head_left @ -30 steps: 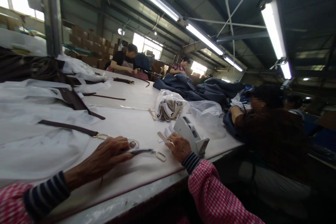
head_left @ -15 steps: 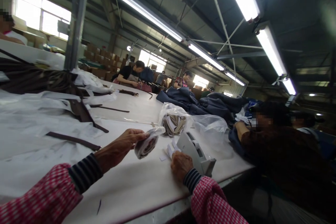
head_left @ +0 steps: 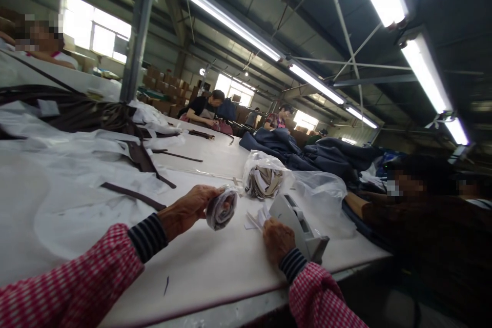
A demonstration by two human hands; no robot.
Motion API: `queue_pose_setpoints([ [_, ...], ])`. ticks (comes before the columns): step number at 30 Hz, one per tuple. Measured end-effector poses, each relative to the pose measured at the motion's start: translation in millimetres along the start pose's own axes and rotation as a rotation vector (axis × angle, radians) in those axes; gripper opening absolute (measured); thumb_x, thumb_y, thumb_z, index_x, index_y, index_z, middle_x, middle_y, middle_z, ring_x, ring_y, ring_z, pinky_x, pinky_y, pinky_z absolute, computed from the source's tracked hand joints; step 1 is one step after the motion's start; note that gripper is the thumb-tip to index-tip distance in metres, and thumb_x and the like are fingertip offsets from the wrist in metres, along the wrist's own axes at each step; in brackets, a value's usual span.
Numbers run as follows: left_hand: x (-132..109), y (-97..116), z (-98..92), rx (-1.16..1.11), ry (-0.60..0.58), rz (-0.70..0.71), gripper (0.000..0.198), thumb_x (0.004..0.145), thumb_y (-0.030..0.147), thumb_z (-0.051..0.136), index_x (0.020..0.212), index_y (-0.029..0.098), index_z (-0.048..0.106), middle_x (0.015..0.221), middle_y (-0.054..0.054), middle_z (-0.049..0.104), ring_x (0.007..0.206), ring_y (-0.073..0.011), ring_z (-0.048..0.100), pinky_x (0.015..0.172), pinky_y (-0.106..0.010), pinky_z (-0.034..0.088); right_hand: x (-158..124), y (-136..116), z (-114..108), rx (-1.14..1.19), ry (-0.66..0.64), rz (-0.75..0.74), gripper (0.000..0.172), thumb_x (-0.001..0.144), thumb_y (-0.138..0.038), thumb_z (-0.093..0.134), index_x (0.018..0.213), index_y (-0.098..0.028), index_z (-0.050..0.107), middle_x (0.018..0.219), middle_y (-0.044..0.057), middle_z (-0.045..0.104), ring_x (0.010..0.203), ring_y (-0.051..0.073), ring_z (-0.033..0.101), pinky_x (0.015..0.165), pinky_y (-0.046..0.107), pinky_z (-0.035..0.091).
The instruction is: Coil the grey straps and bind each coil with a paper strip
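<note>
In the head view my left hand (head_left: 188, 209) pinches the upper edge of a coiled strap wrapped in clear plastic (head_left: 222, 208), held above the white table (head_left: 200, 266). My right hand (head_left: 279, 240) is closed, its fingertips at some white paper slips (head_left: 257, 220) on the table. Its fingertips are partly hidden behind the knuckles. Right beside that hand stands a grey tape dispenser (head_left: 294, 218). Behind the dispenser, a clear plastic bag (head_left: 265, 161) holds a bundle of beige and white strips (head_left: 263, 183).
Brown straps (head_left: 132, 195) and white wrapping sheets (head_left: 88, 174) cover the table's left side. Dark blue fabric (head_left: 303, 148) is heaped at the back. A co-worker (head_left: 415, 225) is close on the right; another person (head_left: 203, 110) works across the table. A metal post (head_left: 137, 36) rises at back left.
The view has shifted, moving the scene rightward in the picture. My left hand has turned the wrapped coil so its spiral side faces me more. My right hand stays at the paper slips.
</note>
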State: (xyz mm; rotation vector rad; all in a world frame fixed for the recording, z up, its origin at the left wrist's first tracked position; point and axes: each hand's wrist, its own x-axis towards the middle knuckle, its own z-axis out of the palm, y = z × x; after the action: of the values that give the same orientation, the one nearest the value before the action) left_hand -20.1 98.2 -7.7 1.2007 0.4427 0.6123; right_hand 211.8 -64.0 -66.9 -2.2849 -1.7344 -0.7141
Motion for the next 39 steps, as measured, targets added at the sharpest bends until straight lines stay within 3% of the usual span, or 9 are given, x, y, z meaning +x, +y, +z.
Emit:
queue_pose_setpoints([
  [6,-1,1,0.4,0.030,0.031,-0.088,0.055,0.052,0.056,0.088,0.083,0.013,0.074,0.081,-0.008,0.073,0.076,-0.0229,0.062,0.058,-0.030,0.044,4,-6,-28,0.105,0.207,-0.007,0.023,0.100,-0.012,0.038,0.086,-0.020,0.054,0.079,0.009,0.066,0.070,0.022,0.068,0.062,0.032,0.046],
  [13,-3,4,8.0,0.014,0.024,-0.100,0.061,0.050,0.059,0.089,0.086,0.012,0.075,0.080,-0.005,0.068,0.073,-0.0190,0.055,0.061,-0.030,0.046,-18,-58,-60,0.295,0.460,-0.309,0.021,0.103,-0.011,0.039,0.091,-0.021,0.053,0.077,0.003,0.058,0.066,0.017,0.061,0.064,0.027,0.048],
  [19,-3,2,7.4,0.003,0.010,-0.100,0.063,0.056,0.058,0.087,0.096,0.011,0.074,0.087,-0.005,0.065,0.076,-0.0186,0.053,0.063,-0.030,0.046,-24,-56,-70,0.226,0.447,-0.521,0.019,0.103,-0.007,0.043,0.103,-0.017,0.060,0.097,0.010,0.069,0.086,0.021,0.065,0.078,0.032,0.053],
  [29,-8,-3,12.5,-0.035,-0.068,-0.017,0.051,0.065,0.051,0.086,0.092,0.010,0.074,0.086,-0.007,0.066,0.076,-0.0183,0.054,0.066,-0.030,0.045,-5,-66,-70,0.180,0.514,-0.630,0.018,0.099,-0.004,0.050,0.092,-0.014,0.064,0.095,0.011,0.068,0.077,0.019,0.058,0.070,0.033,0.047],
  [34,-5,-3,9.8,-0.049,-0.089,0.058,0.047,0.069,0.053,0.084,0.085,0.011,0.071,0.081,-0.006,0.066,0.076,-0.0188,0.056,0.069,-0.030,0.043,1,-63,-62,0.125,0.537,-0.691,0.026,0.101,-0.008,0.046,0.080,-0.015,0.060,0.090,0.009,0.066,0.072,0.018,0.053,0.064,0.034,0.040],
  [39,1,-16,9.0,-0.012,-0.124,0.057,0.043,0.072,0.051,0.083,0.084,0.012,0.069,0.075,-0.004,0.065,0.068,-0.0164,0.055,0.066,-0.029,0.038,8,-59,-65,0.077,0.564,-0.741,0.027,0.101,-0.008,0.047,0.079,-0.015,0.061,0.093,0.010,0.068,0.073,0.018,0.053,0.062,0.034,0.038],
])
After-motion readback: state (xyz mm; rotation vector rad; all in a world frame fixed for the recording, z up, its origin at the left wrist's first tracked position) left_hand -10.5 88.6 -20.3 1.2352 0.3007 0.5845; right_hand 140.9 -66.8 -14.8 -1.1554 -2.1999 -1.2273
